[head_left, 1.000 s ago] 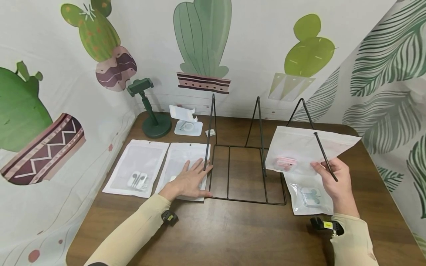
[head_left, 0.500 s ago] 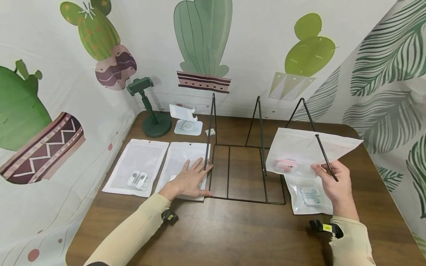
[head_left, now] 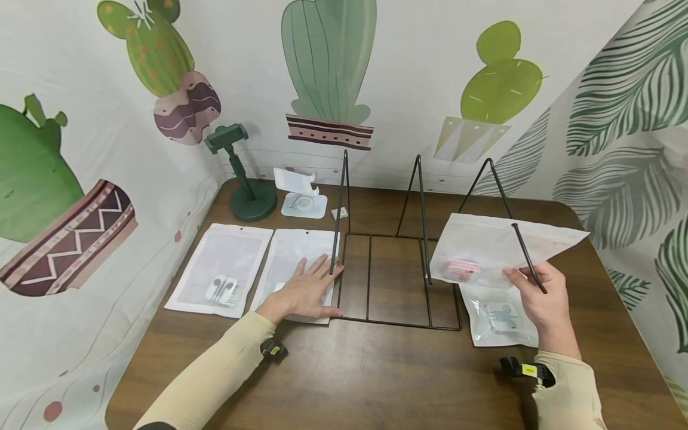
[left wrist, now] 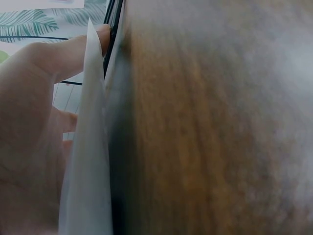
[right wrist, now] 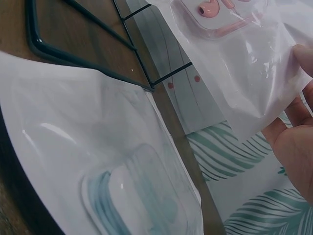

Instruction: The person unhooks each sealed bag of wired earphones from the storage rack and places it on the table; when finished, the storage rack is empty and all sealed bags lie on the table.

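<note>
My left hand point(head_left: 306, 291) lies with fingers spread on a white zip bag point(head_left: 285, 248), beside the left wire of a black wire rack point(head_left: 368, 280). In the left wrist view its thumb point(left wrist: 68, 58) touches a black wire next to the bag's edge point(left wrist: 90, 147). My right hand point(head_left: 543, 298) pinches the lower edge of a white zip bag with pink earphones point(head_left: 484, 245). The rack's right prong point(head_left: 524, 251) comes out through that bag near its top edge. In the right wrist view the pink earphones point(right wrist: 210, 9) show through clear film.
A bag with teal earphones point(head_left: 502, 316) lies below the right prong. At left lies a bag with white earphones point(head_left: 231, 257). Behind stand a green phone stand point(head_left: 252, 200), a white phone stand point(head_left: 303, 206) and a small white packet point(head_left: 340, 213).
The bag with pink earphones has moved slightly down along the right prong, toward its near end. My right hand follows it a little; my left hand stays put.
</note>
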Demonstrator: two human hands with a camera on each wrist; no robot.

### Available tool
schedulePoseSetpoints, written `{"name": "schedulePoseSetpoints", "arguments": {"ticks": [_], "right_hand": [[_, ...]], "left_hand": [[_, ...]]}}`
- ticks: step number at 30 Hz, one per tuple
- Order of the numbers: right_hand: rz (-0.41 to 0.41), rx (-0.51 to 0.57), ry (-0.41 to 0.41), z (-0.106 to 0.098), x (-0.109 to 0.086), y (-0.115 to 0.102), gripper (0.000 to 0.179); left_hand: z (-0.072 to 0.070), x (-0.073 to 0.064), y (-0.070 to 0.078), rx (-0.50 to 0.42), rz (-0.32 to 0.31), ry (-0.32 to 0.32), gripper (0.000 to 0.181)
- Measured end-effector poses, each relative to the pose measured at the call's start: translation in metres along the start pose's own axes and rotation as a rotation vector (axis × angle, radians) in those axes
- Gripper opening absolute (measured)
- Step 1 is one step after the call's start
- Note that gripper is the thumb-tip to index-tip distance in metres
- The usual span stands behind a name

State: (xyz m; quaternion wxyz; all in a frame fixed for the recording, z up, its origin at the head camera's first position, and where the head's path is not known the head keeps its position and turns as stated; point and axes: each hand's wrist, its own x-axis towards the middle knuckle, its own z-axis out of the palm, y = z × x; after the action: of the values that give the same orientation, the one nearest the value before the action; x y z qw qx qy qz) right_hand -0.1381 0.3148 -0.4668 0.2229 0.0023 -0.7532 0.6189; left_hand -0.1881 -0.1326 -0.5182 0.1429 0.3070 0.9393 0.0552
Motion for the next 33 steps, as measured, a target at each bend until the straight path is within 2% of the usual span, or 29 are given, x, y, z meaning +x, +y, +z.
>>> {"name": "schedulePoseSetpoints", "arguments": {"ticks": [12,17,23,29,33], "right_hand": [[0.000,-0.168,-0.002,-0.006,-0.005,0.002,0.010],[-0.027,-0.169,-0.020,-0.007,-0.006,0.000,0.008],[-0.065,-0.155,-0.030,-0.008,-0.007,-0.002,0.016],[-0.095,-0.197,-0.067,-0.012,-0.009,-0.002,0.014],[-0.106,-0.140,-0.096,-0.014,-0.010,-0.001,0.016]], "left_hand": [[0.000,-0.001,0.001,-0.004,0.003,0.003,0.102],[-0.001,-0.001,0.000,-0.005,0.002,0.002,0.102],[-0.001,-0.001,0.000,-0.001,-0.001,-0.003,0.102],[-0.001,0.000,0.000,0.001,-0.008,-0.005,0.102],[-0.001,0.000,0.000,0.002,-0.008,-0.013,0.103]]}}
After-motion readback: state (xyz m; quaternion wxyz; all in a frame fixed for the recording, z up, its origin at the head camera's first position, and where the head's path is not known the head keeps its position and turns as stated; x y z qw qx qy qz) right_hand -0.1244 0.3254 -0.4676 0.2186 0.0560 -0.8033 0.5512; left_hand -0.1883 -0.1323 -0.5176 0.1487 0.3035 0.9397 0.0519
